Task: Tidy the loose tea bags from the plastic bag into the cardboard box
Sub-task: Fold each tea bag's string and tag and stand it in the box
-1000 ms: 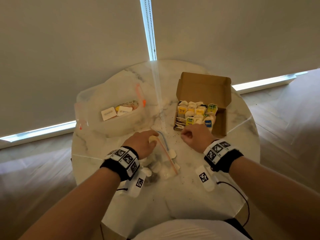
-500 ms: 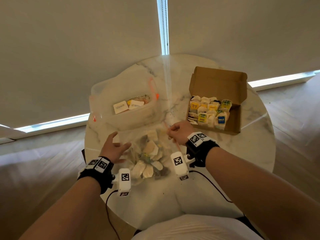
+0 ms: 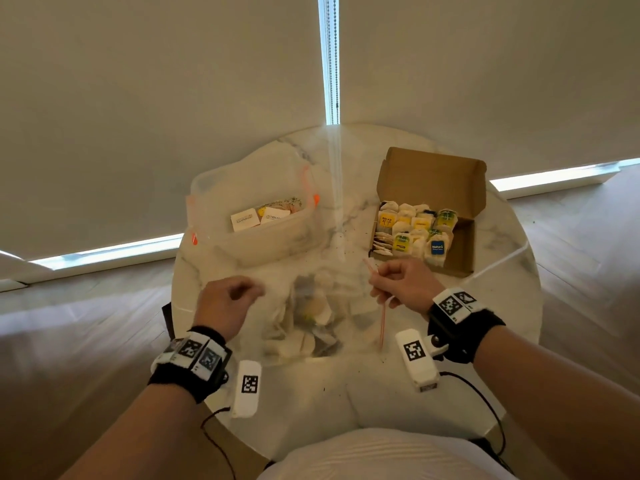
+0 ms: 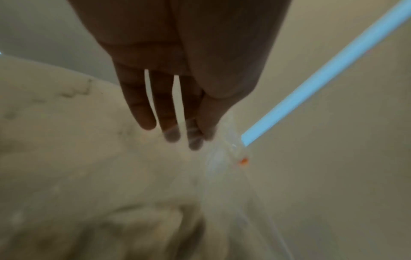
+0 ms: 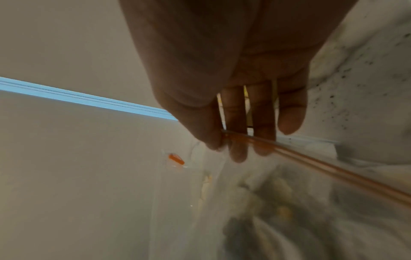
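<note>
The plastic bag (image 3: 311,317), previously held only at lower centre, is now stretched open between the left hand (image 3: 225,303) and right hand (image 3: 401,289), fingers pinching its edges; the tea bags (image 3: 311,313) are made reachable.

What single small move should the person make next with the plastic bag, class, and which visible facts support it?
Probably pull the two edges a little further apart to widen the mouth. The left hand and right hand each pinch a side of the plastic bag, tea bags are heaped inside it, and the cardboard box to the right has free space.
</note>
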Demonstrator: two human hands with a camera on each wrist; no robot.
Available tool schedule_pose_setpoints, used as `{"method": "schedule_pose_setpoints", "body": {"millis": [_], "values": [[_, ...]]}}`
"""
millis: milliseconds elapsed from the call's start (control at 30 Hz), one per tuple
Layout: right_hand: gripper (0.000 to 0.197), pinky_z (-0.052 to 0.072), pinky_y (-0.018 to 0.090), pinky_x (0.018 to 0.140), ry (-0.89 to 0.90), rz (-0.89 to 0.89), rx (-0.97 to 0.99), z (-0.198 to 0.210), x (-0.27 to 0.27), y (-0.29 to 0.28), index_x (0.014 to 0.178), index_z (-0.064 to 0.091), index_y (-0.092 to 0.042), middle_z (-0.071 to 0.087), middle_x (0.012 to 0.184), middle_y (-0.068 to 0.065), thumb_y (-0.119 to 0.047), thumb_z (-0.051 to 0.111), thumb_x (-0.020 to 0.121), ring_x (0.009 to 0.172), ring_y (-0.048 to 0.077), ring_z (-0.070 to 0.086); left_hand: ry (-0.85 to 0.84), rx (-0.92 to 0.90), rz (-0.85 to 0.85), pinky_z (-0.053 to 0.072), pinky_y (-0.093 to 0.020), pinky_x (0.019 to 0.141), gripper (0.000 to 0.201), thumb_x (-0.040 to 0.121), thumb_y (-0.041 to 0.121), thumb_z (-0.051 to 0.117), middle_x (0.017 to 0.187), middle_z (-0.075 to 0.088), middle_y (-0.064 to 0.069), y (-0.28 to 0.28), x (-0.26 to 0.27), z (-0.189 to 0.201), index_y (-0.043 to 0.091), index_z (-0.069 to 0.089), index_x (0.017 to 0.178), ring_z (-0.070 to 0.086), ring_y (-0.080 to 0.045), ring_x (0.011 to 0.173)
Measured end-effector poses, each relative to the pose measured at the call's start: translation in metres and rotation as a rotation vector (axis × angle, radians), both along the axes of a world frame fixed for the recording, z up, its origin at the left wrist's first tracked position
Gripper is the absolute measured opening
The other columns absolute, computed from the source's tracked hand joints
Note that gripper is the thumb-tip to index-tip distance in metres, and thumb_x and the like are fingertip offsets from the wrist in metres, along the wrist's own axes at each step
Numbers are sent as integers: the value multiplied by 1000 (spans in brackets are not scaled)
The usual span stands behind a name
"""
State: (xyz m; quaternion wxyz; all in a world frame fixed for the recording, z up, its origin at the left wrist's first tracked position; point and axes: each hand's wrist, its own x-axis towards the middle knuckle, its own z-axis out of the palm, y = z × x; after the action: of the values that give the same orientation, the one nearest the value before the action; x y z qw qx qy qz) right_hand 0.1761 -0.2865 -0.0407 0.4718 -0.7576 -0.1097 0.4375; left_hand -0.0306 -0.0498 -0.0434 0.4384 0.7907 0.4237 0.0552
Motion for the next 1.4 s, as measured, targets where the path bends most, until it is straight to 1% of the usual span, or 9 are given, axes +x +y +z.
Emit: {"method": "schedule_pose_setpoints", "body": {"millis": [67,200,300,733,933,1033,1167,1267,1400], "values": [[8,52,29,57,8,-56,102,7,0,-4,92,67,0,72,80,16,-8,65,92,65,22,65,-136,-53,119,54,-26,76,9,87,16,73,81,76,6,1,4,11,24,76,84,69,-10,79],[8,55,31,61,20,-53,157,11,-3,-12,93,68,2,74,81,18,-5,67,90,70,26,69,-91,-88,-105,50,-11,67,11,85,8,74,77,75,7,-13,5,24,18,77,82,66,0,69],[11,58,31,63,30,-80,173,9,-5,-18,96,69,4,74,80,18,-5,68,89,70,26,70,-168,-98,7,53,-18,69,11,88,11,72,80,76,8,-5,2,26,20,76,84,67,-4,73],[10,59,30,64,67,-14,175,10,-13,-26,94,66,5,74,82,19,-4,66,89,72,24,72,-206,-140,-121,56,-18,68,15,86,2,71,77,76,-2,-8,-2,39,15,76,82,69,-11,71],[8,59,27,62,4,62,145,11,-14,-15,95,70,-3,75,89,16,-4,69,87,75,21,72,-145,115,-81,54,-24,84,31,88,3,69,98,70,5,6,7,43,28,66,108,66,-9,92],[13,56,23,59,-23,77,150,12,-15,-7,101,71,-4,75,90,15,-4,68,88,71,16,70,-194,298,-240,48,-21,75,32,91,9,65,97,61,10,-13,29,64,33,62,112,58,-6,84],[27,53,22,59,-37,173,183,9,-16,0,117,68,-14,74,97,14,-6,65,91,75,12,69,13,8,-642,48,-23,70,29,102,37,47,68,60,16,-55,70,81,45,56,128,54,1,63],[48,52,19,63,-72,353,169,7,-15,-1,132,59,-25,71,107,4,0,59,91,86,11,69,254,164,-815,46,-37,98,42,103,56,24,119,68,18,-67,91,67,47,53,132,61,-6,108],[61,50,15,66,-117,537,123,5,-15,-7,137,53,-28,67,114,-2,7,53,88,84,4,65,447,236,-706,49,-38,86,53,97,65,25,105,70,4,-69,100,47,36,68,102,63,-21,98]]}}
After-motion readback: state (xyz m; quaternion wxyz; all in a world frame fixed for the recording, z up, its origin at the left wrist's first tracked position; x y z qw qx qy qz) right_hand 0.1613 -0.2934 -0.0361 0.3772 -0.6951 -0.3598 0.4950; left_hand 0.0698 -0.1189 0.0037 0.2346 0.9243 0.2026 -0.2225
